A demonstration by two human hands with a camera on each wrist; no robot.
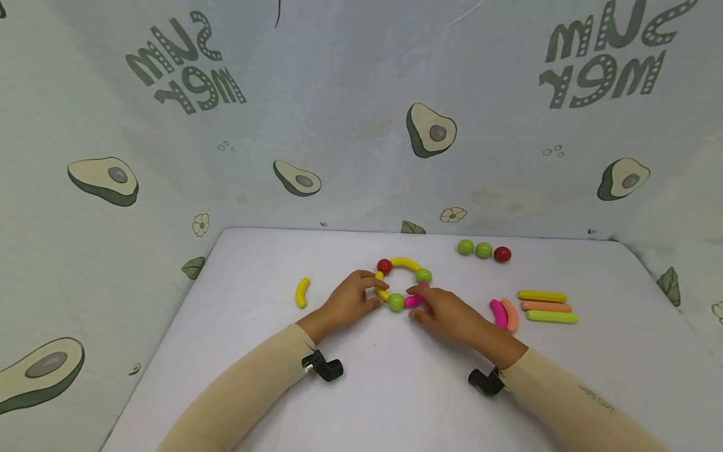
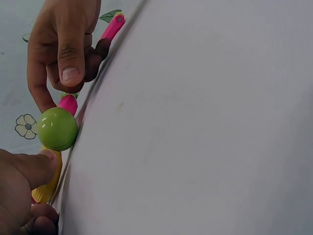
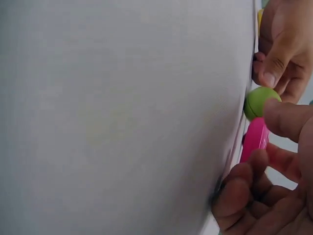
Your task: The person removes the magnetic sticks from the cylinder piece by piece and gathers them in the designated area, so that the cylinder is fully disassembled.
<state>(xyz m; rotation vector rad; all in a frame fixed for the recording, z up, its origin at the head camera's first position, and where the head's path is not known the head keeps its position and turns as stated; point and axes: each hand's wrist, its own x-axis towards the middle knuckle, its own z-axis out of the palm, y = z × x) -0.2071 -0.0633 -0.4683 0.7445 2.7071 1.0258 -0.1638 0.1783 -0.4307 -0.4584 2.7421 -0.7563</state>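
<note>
A small ring of toy pieces lies on the white table, made of curved tubes and balls. My left hand [image 1: 350, 298] pinches the yellow curved piece [image 1: 383, 294] on the ring's left side, its thumb on that piece in the left wrist view. My right hand [image 1: 452, 317] holds the pink curved piece [image 1: 414, 301] at the front right between thumb and fingers. Between these two pieces sits a green ball [image 1: 396, 302]. At the back of the ring are a red ball [image 1: 385, 267], another yellow curved piece [image 1: 405, 262] and a second green ball [image 1: 423, 275].
Off to the left lies a loose yellow curved piece [image 1: 302, 293]. Two green balls [image 1: 474, 248] and a red ball [image 1: 502, 254] line the back right. A pink curve [image 1: 499, 314], an orange curve [image 1: 511, 315] and straight sticks [image 1: 546, 307] lie beyond my right hand.
</note>
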